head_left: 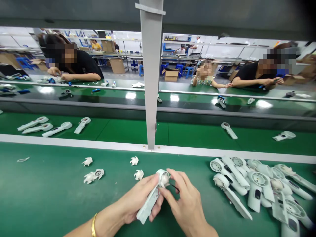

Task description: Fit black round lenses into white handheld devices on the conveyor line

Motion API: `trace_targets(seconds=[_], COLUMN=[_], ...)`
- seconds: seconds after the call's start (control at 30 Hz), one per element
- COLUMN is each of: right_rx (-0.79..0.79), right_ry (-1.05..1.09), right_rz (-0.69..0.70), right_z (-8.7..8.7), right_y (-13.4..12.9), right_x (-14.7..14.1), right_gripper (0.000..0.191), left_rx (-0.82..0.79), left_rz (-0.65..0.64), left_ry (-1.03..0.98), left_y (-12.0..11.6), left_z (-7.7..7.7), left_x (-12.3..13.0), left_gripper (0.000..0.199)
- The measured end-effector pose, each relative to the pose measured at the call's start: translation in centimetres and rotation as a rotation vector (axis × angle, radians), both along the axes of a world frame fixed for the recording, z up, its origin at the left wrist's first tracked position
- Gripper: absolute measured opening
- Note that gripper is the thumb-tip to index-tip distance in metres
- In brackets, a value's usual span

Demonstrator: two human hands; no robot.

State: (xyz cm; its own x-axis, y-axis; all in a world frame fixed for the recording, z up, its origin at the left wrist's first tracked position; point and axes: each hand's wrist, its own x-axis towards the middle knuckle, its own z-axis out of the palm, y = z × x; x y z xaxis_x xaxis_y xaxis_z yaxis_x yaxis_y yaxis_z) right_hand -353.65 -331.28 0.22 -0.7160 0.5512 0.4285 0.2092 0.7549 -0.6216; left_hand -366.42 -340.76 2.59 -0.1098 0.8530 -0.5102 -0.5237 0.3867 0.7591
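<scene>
My left hand [138, 197] is closed around the handle of a pale mint handheld fan housing [149, 205], which is tilted with its round head away from me. A white fan blade wheel [165, 179] sits in that head. My right hand [186, 200] is closed on the head's right side, index finger at the top rim and thumb below. A thin dark piece [174, 187] shows between its fingers; whether it is a wire or a tool I cannot tell. Loose white blade wheels [139, 174] lie just beyond my left hand, with several others further left.
Many fan housings [259, 179] are piled at the right. A metal post [151, 82] rises from the pale ledge [74, 141] ahead. Beyond it, a green conveyor belt [118, 128] carries spaced-out fan housings. Other people work across the line, including a person in black [85, 65].
</scene>
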Motion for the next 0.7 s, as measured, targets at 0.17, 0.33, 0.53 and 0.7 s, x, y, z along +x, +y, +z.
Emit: trace_targets(seconds=[0.17,0.33,0.53,0.7], right_rx=[-0.013,-0.092,-0.257,-0.270], right_ry=[-0.053,0.014,0.199,-0.012], right_rz=[0.036,0.130,0.047,0.032], right_z=[0.1,0.1,0.1,-1.2], right_y=[0.1,0.3,0.6,0.9], right_x=[-0.3,-0.7,0.1,-0.2], right_gripper=[0.031,0.030,0.027,0.025], left_rx=[-0.033,0.026,0.011,-0.058], left_rz=[-0.031,-0.001,0.258,0.279], left_ry=[0.097,0.077,0.034,0.605], left_y=[-0.3,-0.2,-1.0,-1.3], left_z=[0.7,0.8,0.9,1.2], left_x=[-0.1,0.2,-2.2,-8.5], left_gripper=[0.051,0.045,0.043,0.042])
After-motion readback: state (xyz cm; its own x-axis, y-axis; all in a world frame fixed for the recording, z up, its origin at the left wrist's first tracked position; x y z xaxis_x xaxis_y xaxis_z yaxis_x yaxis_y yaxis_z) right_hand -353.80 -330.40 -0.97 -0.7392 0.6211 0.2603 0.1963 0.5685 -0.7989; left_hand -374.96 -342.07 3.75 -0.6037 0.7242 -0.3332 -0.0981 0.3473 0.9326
